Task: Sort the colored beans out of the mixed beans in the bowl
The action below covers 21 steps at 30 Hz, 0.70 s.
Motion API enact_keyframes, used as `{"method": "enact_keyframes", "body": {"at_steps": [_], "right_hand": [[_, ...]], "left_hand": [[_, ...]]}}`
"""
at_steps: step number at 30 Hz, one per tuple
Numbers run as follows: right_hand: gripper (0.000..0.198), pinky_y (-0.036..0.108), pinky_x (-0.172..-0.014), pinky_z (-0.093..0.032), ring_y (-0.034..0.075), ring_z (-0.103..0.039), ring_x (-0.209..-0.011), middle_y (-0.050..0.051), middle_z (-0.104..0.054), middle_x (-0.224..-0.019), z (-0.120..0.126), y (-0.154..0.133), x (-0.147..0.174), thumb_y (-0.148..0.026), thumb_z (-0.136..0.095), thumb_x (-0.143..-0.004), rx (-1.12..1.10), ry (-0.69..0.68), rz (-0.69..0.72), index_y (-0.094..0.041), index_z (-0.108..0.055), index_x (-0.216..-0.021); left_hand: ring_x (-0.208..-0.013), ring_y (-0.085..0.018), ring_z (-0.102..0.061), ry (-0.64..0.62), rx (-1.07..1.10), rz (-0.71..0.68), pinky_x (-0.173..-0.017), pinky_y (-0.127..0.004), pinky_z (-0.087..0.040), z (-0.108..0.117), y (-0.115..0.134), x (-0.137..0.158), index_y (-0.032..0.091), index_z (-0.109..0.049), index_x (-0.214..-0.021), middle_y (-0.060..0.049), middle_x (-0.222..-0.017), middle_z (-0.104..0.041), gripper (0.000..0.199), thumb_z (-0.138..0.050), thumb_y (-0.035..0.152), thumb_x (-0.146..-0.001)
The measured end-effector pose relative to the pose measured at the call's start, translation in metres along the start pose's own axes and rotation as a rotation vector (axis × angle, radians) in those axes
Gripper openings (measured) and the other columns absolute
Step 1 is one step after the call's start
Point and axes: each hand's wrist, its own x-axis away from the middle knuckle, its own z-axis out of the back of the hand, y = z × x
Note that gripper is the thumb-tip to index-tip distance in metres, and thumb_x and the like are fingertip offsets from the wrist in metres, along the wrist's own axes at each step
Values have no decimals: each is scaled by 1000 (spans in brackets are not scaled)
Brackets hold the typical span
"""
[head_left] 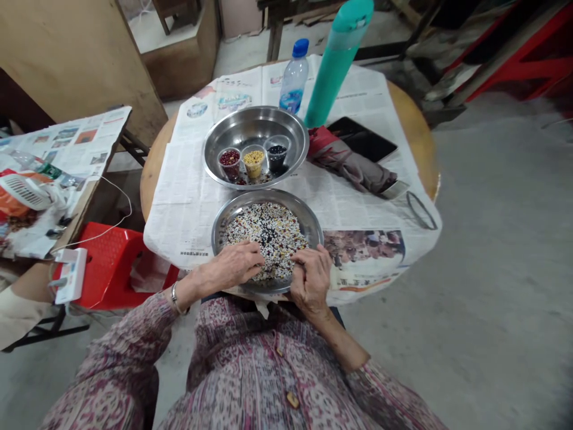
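Close in front of me, a round steel plate [316, 222] holds a mix of white, black, yellow and dark red grains and beans [280, 224]. My left hand [235, 263] reaches over its left near side, fingers curled together down at the grains. At the right near rim is my right hand [312, 275], its thumb and fingers pinched over the grains. Anything between the fingertips is too small to make out. Just behind stands a wider steel basin [255, 114] with clear cups of dark red beans [230, 157], yellow kernels [253, 157] and black beans [277, 151]. Some loose beans lie beside the cups.
Newspaper [179, 197] covers the round table. Toward the back are a blue-capped bottle [293, 77] and a tall teal bottle [335, 68]. A folded umbrella [353, 161] and a black tablet [364, 138] lie right. A red stool [110, 269] and power strip [71, 275] are left.
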Motion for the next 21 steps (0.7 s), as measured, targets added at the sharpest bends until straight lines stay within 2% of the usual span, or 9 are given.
{"method": "enact_keyframes", "body": {"at_steps": [3,7,9,12,16,18,21], "right_hand": [[22,50,-108,-40,20,-60,-94,2,-65,-92,0,0,0,-7,-49,-86,-9,3,-3,-24,-58,-97],[22,50,-108,-40,20,-61,-94,2,-66,-92,0,0,0,-7,-49,-86,-3,11,5,-24,-58,-97],[22,50,-108,-40,20,-61,-94,2,-66,-92,0,0,0,-7,-49,-86,1,8,9,-24,-58,-97],[22,50,-108,-39,20,-61,-94,2,-66,-92,0,1,0,-7,-49,-85,9,4,7,-24,-58,-96],[22,50,-107,-40,20,-61,-93,1,-66,-91,0,0,-1,-8,-48,-85,15,3,-7,-25,-58,-94],[21,50,-107,-40,20,-61,-93,1,-66,-91,0,-1,-1,-8,-49,-85,12,5,-7,-25,-59,-94],[21,50,-107,-41,20,-61,-93,1,-66,-91,0,-1,-1,-8,-49,-85,6,0,-7,-25,-58,-94]], "left_hand": [[-100,-19,-55,-5,-46,103,-89,-31,-49,1,2,14,19,-61,-92,-5,-106,-58,20,-43,17,-102],[-101,-21,-55,100,-51,277,-87,-34,-52,-4,-10,7,18,-55,-100,-8,-113,-54,7,-51,13,-96],[-102,-21,-56,175,5,264,-91,-35,-52,-8,-19,-4,17,-51,-109,-8,-116,-51,17,-56,15,-94],[-108,-21,-56,278,69,161,-98,-38,-51,-9,-28,-26,20,-46,-121,-7,-119,-49,31,-54,11,-93],[-121,-24,-51,363,37,137,-104,-40,-48,1,-23,-45,22,-44,-129,-10,-130,-46,38,-52,10,-94],[-124,-28,-48,350,-30,142,-103,-42,-49,6,-17,-47,22,-45,-133,-11,-134,-44,42,-60,20,-94],[-123,-32,-47,232,-106,103,-98,-45,-50,6,-9,-47,26,-46,-137,-11,-138,-43,57,-74,33,-87]]}}
